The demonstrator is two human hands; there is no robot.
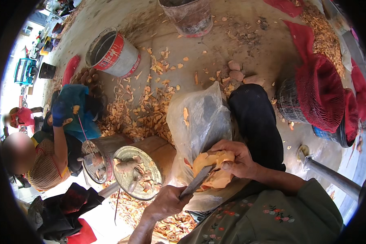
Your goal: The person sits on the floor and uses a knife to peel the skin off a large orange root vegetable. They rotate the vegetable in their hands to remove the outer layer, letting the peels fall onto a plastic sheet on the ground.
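My right hand (239, 160) grips a large, peeled, orange-fleshed tuber (221, 178), fingers over its far side and thumb on its near face. My left hand (169, 199) is closed around a flat grey peeling tool (196, 183), its tip resting against the tuber's surface. The tuber is over my lap, where a clear plastic sheet (198, 119) covers one leg; my other leg in dark trousers (253, 116) lies beside it. Some scraps of peel (186, 114) cling to the sheet. The part of the tuber under my right palm is hidden.
Left, an upended bucket (128, 152) bears tubers and peel, beside another bucket (87, 148). A co-worker (50, 158) sits there, wearing a blue glove (59, 113). Peelings (152, 113) litter the floor. Two buckets (125, 58) (189, 15) stand ahead; red mesh bags (320, 91) hang at right.
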